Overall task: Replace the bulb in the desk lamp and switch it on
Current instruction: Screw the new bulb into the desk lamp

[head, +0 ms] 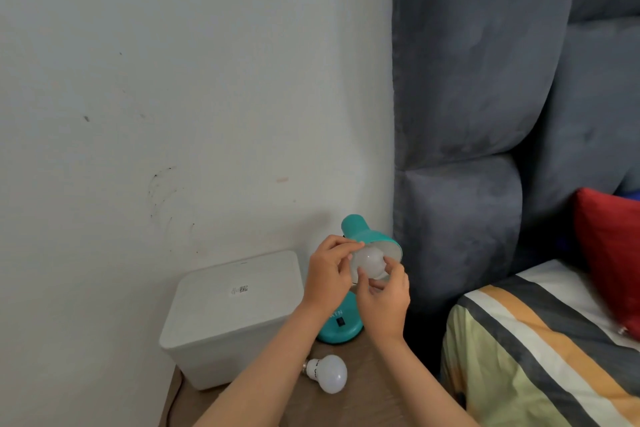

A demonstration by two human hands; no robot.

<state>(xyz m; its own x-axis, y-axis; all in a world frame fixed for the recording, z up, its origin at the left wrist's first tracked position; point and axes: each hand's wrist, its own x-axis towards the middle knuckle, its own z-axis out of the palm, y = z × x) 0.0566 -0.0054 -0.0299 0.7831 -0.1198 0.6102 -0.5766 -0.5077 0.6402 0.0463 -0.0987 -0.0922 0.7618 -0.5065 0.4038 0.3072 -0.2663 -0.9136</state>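
Hands met at the mouth of the teal desk lamp's shade [372, 237], which tilted toward the camera. The left hand [329, 276] pinched the shade's rim with its fingers [349, 246], and the right hand [382, 298] had its fingers [391, 267] curled around the frosted bulb [369, 263] sitting in the shade's opening; whether the bulb was seated in the socket could not be told. The lamp's round base [341, 328] stood on the wooden tabletop [363, 406], just beside a white lidded box [232, 315]. A second bulb [329, 373] lay on its side on the tabletop, near the base. A striped bed [540, 357] stood to the right.
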